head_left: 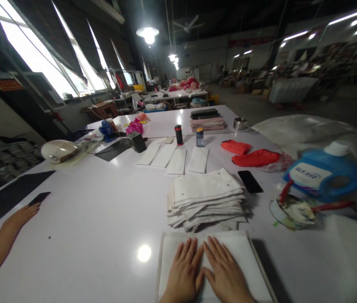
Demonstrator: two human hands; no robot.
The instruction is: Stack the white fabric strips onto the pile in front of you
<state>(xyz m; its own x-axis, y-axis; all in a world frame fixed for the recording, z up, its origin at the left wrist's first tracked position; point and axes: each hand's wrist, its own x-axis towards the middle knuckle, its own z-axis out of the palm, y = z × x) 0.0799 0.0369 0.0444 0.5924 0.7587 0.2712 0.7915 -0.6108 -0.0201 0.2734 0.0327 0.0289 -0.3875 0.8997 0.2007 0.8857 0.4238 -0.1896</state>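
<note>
Both hands lie flat, side by side, on a white sheet (238, 248) inside a shallow pale frame (158, 265) at the table's near edge. My left hand (184, 269) has its fingers stretched out and holds nothing. Beside it, my right hand (225, 269) is also spread flat, its thumb close to the left thumb. Just beyond the frame rises an uneven stack of white fabric pieces (206, 189). Farther back are several narrow white pieces (176, 161) laid in a row.
On the right are a black phone (250, 182), a tin of white paste (292, 212) with red-handled tools, a blue detergent bottle (323, 172) and red cloth pieces (255, 158). At left, another person's hand (25, 213) touches a dark piece (40, 198).
</note>
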